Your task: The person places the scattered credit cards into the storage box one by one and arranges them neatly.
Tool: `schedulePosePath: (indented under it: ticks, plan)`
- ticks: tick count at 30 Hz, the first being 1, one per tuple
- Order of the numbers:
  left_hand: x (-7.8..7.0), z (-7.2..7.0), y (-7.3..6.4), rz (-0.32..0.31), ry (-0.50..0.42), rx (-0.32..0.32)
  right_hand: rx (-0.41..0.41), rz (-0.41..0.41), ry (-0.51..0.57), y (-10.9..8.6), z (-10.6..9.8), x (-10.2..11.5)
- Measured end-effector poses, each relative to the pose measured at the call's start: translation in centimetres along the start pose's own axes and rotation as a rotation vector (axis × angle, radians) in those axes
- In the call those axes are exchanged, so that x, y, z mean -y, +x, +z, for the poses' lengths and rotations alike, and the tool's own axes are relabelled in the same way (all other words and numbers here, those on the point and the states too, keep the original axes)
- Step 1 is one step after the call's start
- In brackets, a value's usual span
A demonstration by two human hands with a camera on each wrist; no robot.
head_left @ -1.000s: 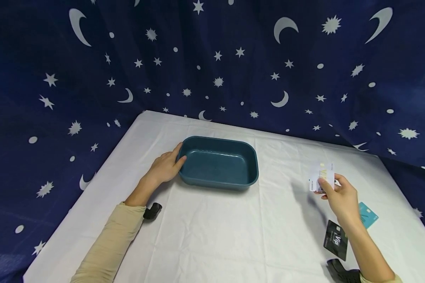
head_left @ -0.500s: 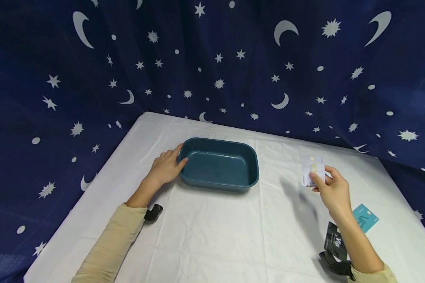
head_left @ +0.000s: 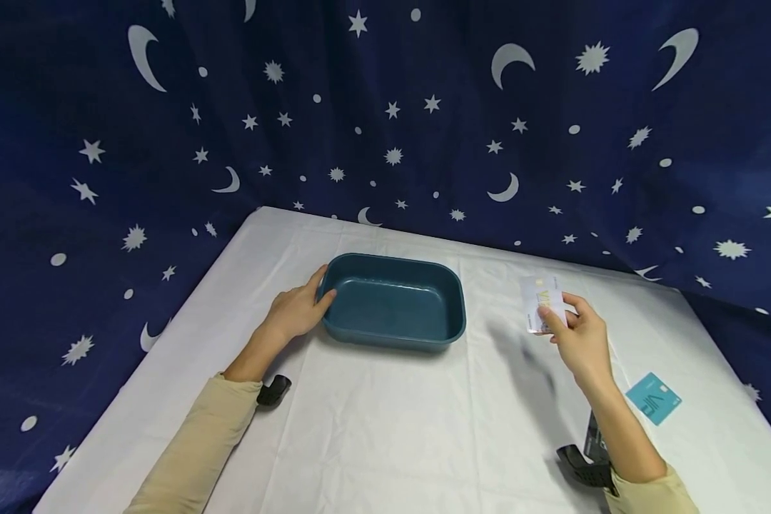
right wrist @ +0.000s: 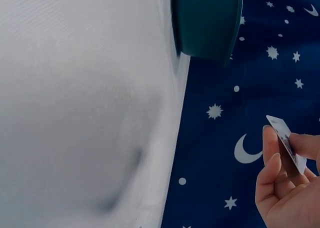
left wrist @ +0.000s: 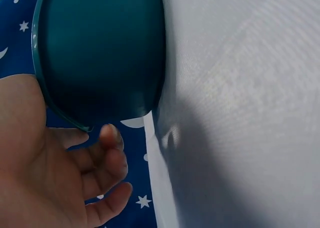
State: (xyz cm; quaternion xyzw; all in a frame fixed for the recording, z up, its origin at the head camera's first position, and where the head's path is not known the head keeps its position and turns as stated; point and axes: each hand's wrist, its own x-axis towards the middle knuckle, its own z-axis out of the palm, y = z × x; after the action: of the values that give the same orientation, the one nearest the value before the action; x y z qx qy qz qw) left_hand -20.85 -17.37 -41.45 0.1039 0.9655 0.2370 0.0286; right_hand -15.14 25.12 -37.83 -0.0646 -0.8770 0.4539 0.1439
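Note:
A dark teal rectangular basin [head_left: 395, 338] sits on the white-covered table, with nothing inside it. At its left end my left hand [head_left: 292, 312] holds the rim, thumb over the inner side; in the left wrist view the other fingers [left wrist: 114, 163] bend loosely beside the outer wall [left wrist: 105, 53]. Right of the basin, my right hand [head_left: 585, 341] pinches a white card [head_left: 541, 303] with gold lettering by its lower right part, raised above the table. From the right wrist view, the card [right wrist: 289, 144] is seen nearly edge-on between thumb and fingers.
A teal VIP card [head_left: 654, 398] lies on the table to the right of my right forearm. Partly hidden under that forearm is a black card [head_left: 595, 437]. Dark blue curtains [head_left: 385, 128] with stars and moons surround the table's back and sides.
My right hand has carried the white card leftward and slightly away, toward the basin. The teal card is more exposed now, the black one more covered. My left hand stays at the basin.

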Motion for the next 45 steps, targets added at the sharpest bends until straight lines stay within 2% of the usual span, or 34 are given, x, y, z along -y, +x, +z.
schedulePosePath:
  ticks: [5,11,18,23,28,37,45]
  plan:
    - [-0.1,-0.3,-0.1,-0.021,-0.019,0.015,-0.005,-0.016,0.017,0.3,0.3,0.6]
    - [-0.1,-0.5,0.0,-0.022,-0.029,0.022,0.027,-0.045,0.058,0.6,0.8,1.1]
    - [-0.2,-0.7,0.0,-0.020,-0.039,0.044,0.038,-0.076,0.055,1.0,1.3,1.8]
    - [-0.1,-0.7,-0.1,-0.022,-0.049,0.071,0.075,-0.113,0.058,1.4,1.8,2.6]
    - [0.0,-0.4,-0.2,-0.015,-0.049,0.067,0.125,-0.138,0.072,1.6,2.5,3.5]
    - [0.1,0.2,-0.3,-0.017,-0.045,0.077,0.194,-0.164,0.013,1.8,3.9,4.7]
    - [0.0,0.4,-0.4,0.013,0.010,0.011,0.235,-0.195,-0.012,1.6,4.9,4.9]
